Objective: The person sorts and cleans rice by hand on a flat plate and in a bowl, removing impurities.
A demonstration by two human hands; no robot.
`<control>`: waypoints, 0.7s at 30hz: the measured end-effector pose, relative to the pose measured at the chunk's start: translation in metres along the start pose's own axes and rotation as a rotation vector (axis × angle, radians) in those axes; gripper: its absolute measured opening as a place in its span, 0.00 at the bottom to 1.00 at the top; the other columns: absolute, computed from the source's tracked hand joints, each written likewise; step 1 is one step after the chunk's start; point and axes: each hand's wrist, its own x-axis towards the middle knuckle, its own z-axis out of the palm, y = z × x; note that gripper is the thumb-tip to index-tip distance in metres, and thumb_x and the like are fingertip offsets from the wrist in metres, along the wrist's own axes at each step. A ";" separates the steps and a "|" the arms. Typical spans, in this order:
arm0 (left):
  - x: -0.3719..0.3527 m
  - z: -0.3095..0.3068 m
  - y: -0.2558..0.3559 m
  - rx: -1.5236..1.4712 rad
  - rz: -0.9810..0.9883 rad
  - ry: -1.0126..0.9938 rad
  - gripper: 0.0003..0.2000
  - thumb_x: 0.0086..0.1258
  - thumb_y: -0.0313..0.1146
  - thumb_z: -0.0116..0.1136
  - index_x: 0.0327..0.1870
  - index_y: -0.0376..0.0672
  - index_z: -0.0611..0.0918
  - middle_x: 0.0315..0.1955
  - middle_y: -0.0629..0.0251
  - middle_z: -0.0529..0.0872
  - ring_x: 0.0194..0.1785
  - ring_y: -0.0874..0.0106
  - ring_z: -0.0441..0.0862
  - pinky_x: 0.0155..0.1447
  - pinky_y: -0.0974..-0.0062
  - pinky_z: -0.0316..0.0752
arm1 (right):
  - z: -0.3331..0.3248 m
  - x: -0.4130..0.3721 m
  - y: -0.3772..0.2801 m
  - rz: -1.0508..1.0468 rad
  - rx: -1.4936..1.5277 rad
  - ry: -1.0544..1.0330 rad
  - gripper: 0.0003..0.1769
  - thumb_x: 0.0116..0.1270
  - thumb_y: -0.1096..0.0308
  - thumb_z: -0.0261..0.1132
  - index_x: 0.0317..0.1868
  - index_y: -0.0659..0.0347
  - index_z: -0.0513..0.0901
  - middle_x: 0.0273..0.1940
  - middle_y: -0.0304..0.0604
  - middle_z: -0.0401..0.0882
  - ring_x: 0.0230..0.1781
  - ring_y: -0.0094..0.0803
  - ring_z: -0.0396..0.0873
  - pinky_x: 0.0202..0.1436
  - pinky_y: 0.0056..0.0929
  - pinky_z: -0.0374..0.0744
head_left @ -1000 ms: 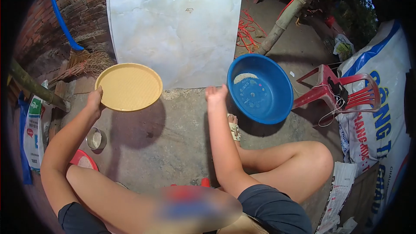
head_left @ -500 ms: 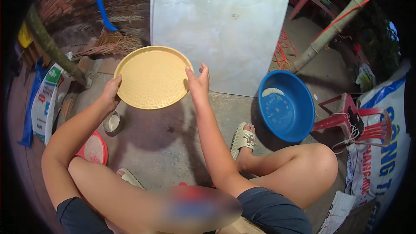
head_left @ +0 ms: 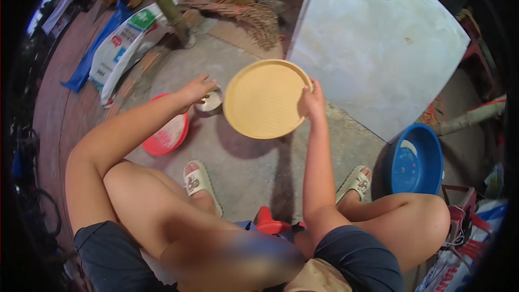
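Yellow tray [head_left: 265, 100]: my right hand [head_left: 313, 101] is holding its right edge above the floor [head_left: 248, 184]. My left hand [head_left: 194, 94], fingers parted, is hanging near the metal cup [head_left: 216, 110]; gripping would call for closing.

At six o'clock, a blurred patch [head_left: 232, 262] cannot be made out. At ten, the left hand [head_left: 197, 93] hides part of the cup [head_left: 213, 103]; at nine, the forearm [head_left: 146, 116] covers some of the red basin [head_left: 170, 134]. The frame's top edge crops the pale board [head_left: 378, 48] at two.
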 end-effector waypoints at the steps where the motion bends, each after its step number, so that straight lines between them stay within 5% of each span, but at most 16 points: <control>1: -0.001 -0.007 -0.005 0.037 0.042 -0.010 0.35 0.72 0.49 0.44 0.72 0.40 0.48 0.65 0.51 0.64 0.63 0.57 0.68 0.64 0.58 0.65 | -0.001 -0.001 0.004 0.032 0.021 -0.044 0.17 0.68 0.73 0.54 0.58 0.58 0.71 0.46 0.46 0.79 0.45 0.31 0.76 0.47 0.29 0.75; 8: -0.023 -0.046 -0.035 -0.028 0.027 0.079 0.34 0.71 0.54 0.42 0.72 0.44 0.51 0.70 0.53 0.53 0.71 0.56 0.56 0.69 0.61 0.56 | -0.009 -0.006 0.078 0.343 -0.100 -0.217 0.22 0.63 0.76 0.55 0.58 0.56 0.71 0.46 0.45 0.79 0.44 0.30 0.76 0.44 0.30 0.75; 12: -0.039 -0.057 -0.040 -0.041 0.029 0.102 0.34 0.71 0.56 0.40 0.72 0.44 0.52 0.70 0.54 0.55 0.72 0.59 0.54 0.70 0.63 0.55 | -0.007 -0.018 0.107 0.352 -0.233 -0.178 0.24 0.62 0.72 0.58 0.61 0.57 0.70 0.51 0.50 0.77 0.49 0.36 0.77 0.49 0.33 0.75; 15: -0.043 -0.062 -0.047 0.105 0.152 0.122 0.33 0.72 0.56 0.37 0.72 0.44 0.52 0.70 0.53 0.54 0.73 0.59 0.50 0.72 0.65 0.50 | 0.011 -0.033 0.081 0.295 -0.683 -0.088 0.27 0.61 0.67 0.59 0.62 0.60 0.68 0.56 0.55 0.74 0.57 0.45 0.74 0.58 0.37 0.71; 17: -0.047 -0.066 -0.046 0.216 0.253 0.157 0.33 0.73 0.56 0.36 0.72 0.44 0.52 0.71 0.53 0.53 0.74 0.58 0.48 0.72 0.66 0.49 | 0.033 -0.035 0.054 0.140 -0.642 -0.042 0.28 0.60 0.59 0.62 0.59 0.59 0.71 0.53 0.60 0.75 0.55 0.53 0.73 0.57 0.45 0.71; 21: -0.047 -0.066 -0.030 0.585 0.412 0.204 0.34 0.72 0.54 0.36 0.72 0.41 0.51 0.71 0.50 0.49 0.74 0.55 0.45 0.74 0.63 0.44 | 0.083 -0.022 -0.039 -0.451 -0.520 -0.161 0.32 0.62 0.56 0.62 0.62 0.63 0.67 0.57 0.58 0.72 0.59 0.51 0.70 0.61 0.41 0.69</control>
